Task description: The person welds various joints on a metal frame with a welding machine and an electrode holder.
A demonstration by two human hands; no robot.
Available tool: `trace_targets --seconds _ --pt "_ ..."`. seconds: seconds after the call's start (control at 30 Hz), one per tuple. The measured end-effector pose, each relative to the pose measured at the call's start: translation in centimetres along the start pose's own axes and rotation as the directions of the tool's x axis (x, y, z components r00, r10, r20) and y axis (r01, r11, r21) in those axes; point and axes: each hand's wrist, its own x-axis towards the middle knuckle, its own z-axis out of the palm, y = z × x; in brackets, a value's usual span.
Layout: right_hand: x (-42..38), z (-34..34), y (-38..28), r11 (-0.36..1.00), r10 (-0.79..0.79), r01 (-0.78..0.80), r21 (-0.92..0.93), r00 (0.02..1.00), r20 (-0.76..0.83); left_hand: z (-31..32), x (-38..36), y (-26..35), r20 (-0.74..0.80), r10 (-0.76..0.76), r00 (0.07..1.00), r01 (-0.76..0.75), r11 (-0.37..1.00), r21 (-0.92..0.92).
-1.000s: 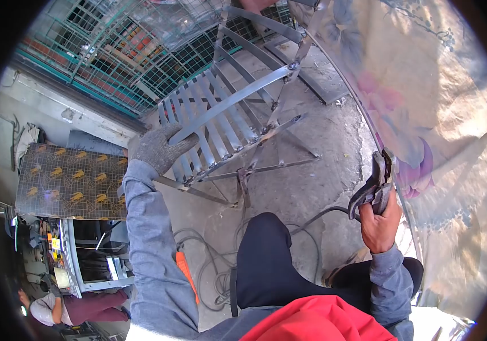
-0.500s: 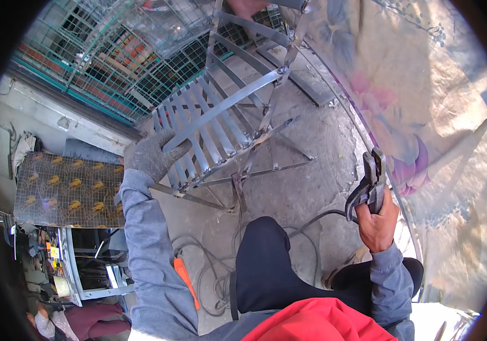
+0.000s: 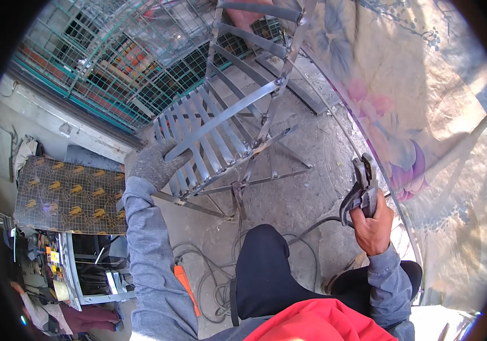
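My left hand [image 3: 155, 162], in a grey knitted glove, is wrapped round the flat armrest bar of a bare metal slatted chair [image 3: 232, 108]. Weld marks dot the joints of its frame. To the right, my bare right hand [image 3: 375, 227] is closed on the handle of a black welding electrode holder [image 3: 364, 184]. A long thin electrode [image 3: 335, 116] runs from the holder's jaws up and left toward the chair's back, overlapping it near the upper joint in this view. A dark cable [image 3: 314, 223] trails from the holder toward the floor.
Coiled cable [image 3: 212, 273] and an orange tool [image 3: 185, 288] lie near my knee. A green wire mesh cage [image 3: 112, 68] stands behind the chair; a floral cloth [image 3: 442, 113] hangs at right. At left are a patterned board [image 3: 73, 196], a metal frame [image 3: 104, 296] and another person [image 3: 87, 318].
My right hand and the electrode holder have shifted slightly left and down, the electrode angled closer to the chair. My left hand keeps its grip. The other person has moved a little.
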Motion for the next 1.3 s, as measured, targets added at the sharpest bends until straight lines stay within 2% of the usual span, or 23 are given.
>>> trace_targets --seconds 0.07,0.13,0.93,1.3 --pt "0.07 0.00 -0.35 1.000 -0.005 0.005 0.031 1.000 0.002 -0.08 -0.08 0.09 -0.009 0.007 1.000 -0.007 1.000 0.002" --pt "0.11 -0.06 -0.63 0.999 0.015 -0.015 0.044 1.000 0.017 -0.44 -0.02 0.50 0.039 -0.048 0.998 0.048 0.999 -0.009" --pt "0.26 -0.06 -0.51 0.999 -0.004 0.003 0.050 1.000 0.021 -0.29 -0.14 0.36 -0.009 -0.024 1.000 0.024 0.998 0.066" --pt "0.16 -0.02 -0.59 0.998 0.002 -0.002 0.055 1.000 0.005 -0.17 0.03 0.03 0.010 -0.043 0.999 0.042 0.999 0.027"
